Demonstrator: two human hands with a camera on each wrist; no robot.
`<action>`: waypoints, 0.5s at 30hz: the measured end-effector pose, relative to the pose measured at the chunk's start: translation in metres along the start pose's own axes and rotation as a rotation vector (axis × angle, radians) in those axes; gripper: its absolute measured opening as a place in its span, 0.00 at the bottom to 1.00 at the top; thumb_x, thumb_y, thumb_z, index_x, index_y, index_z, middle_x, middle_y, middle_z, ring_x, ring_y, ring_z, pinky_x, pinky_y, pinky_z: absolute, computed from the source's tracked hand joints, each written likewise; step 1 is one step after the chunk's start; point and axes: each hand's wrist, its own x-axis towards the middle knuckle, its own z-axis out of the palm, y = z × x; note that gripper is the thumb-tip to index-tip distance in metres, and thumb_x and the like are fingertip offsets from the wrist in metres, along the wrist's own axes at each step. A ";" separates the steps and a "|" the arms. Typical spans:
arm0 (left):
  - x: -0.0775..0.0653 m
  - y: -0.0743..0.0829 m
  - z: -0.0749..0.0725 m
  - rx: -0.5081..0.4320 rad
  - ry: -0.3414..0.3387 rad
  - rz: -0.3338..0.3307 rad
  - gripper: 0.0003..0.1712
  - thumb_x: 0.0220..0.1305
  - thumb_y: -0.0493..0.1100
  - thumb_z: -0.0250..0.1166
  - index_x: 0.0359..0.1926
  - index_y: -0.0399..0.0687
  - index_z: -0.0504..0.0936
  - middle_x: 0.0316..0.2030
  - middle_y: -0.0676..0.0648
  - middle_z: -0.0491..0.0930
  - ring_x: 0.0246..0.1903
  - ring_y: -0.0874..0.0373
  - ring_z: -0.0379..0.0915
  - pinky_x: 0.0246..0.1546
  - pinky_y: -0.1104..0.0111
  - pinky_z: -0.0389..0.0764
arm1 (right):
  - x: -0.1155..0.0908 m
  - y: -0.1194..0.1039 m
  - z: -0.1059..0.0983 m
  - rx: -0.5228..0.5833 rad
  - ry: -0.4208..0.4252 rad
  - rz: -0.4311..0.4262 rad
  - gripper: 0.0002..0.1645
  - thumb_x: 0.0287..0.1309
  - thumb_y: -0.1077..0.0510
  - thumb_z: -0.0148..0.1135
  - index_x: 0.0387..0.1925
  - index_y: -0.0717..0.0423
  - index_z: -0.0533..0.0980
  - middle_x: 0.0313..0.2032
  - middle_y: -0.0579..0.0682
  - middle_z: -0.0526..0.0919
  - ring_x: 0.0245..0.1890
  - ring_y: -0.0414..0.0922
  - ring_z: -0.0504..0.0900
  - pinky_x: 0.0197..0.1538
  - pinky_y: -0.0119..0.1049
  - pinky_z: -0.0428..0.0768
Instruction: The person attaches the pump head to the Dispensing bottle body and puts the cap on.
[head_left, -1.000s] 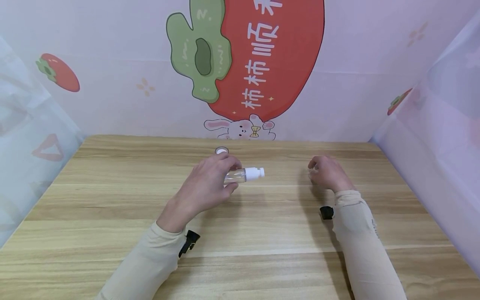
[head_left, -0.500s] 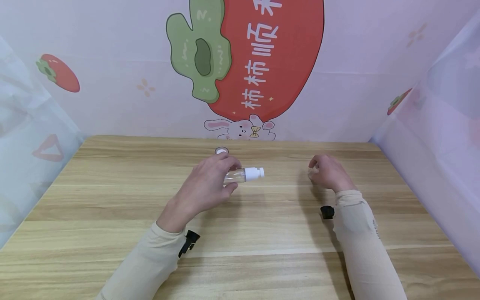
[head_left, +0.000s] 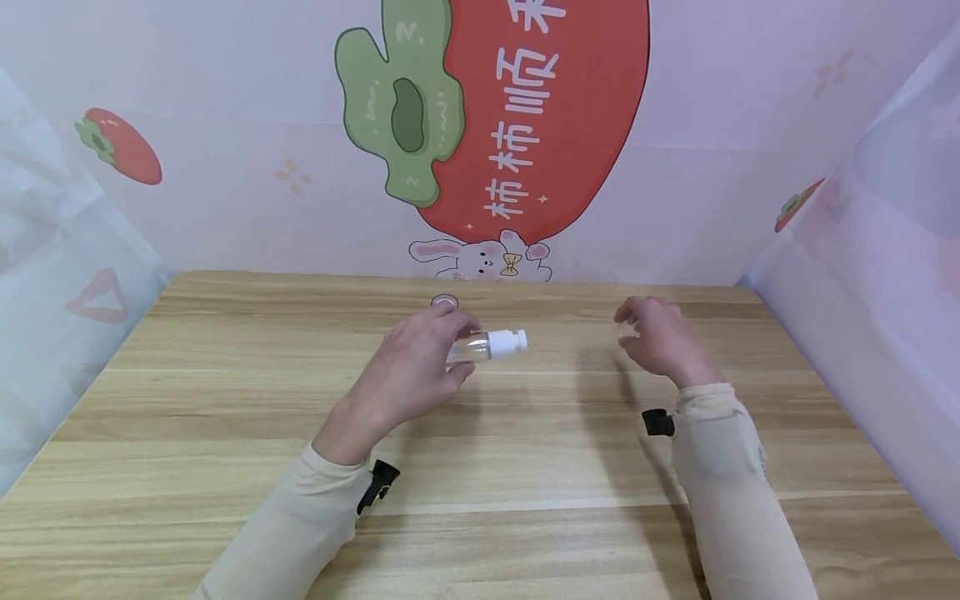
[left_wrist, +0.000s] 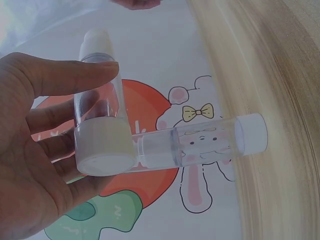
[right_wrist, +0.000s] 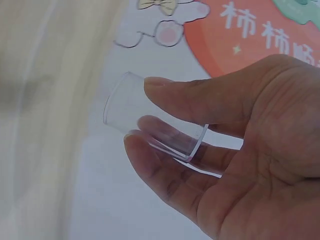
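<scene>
My left hand (head_left: 408, 362) grips a small clear bottle (head_left: 472, 348) lying sideways, its white pump top (head_left: 507, 342) pointing right. In the left wrist view the thumb (left_wrist: 82, 76) presses across the clear body, and a thick white base (left_wrist: 106, 145) faces the camera. Behind it a second clear bottle (left_wrist: 205, 145) stands upright on its white bottom (left_wrist: 252, 134); in the head view my left hand hides most of it. Out to the right, my right hand (head_left: 662, 343) holds a clear plastic cap (right_wrist: 150, 112) between thumb and fingers, above the tabletop.
The wood-grain table (head_left: 480, 533) ends at a pale printed backdrop (head_left: 247, 208) with a big red fruit and a rabbit. Further sheets enclose the left and right sides. A black wrist camera (head_left: 658, 422) sticks out from the right sleeve.
My right hand has lifted and turned slightly, its thumb and fingers spreading further apart. The pump bottle in my left hand has shifted up a touch.
</scene>
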 end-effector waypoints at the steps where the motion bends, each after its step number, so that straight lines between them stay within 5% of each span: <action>1: 0.000 0.000 0.000 -0.004 0.002 -0.004 0.22 0.49 0.34 0.80 0.48 0.42 0.85 0.38 0.49 0.79 0.36 0.54 0.76 0.38 0.60 0.81 | -0.001 -0.002 -0.001 -0.002 0.006 -0.008 0.19 0.64 0.68 0.63 0.55 0.68 0.75 0.53 0.69 0.77 0.55 0.65 0.76 0.53 0.60 0.77; 15: -0.001 0.000 -0.001 -0.043 0.015 -0.022 0.22 0.52 0.33 0.79 0.50 0.41 0.85 0.42 0.45 0.81 0.37 0.52 0.77 0.39 0.59 0.81 | -0.015 -0.026 -0.013 0.041 0.076 -0.125 0.18 0.62 0.69 0.64 0.54 0.64 0.77 0.53 0.63 0.79 0.54 0.62 0.80 0.53 0.56 0.78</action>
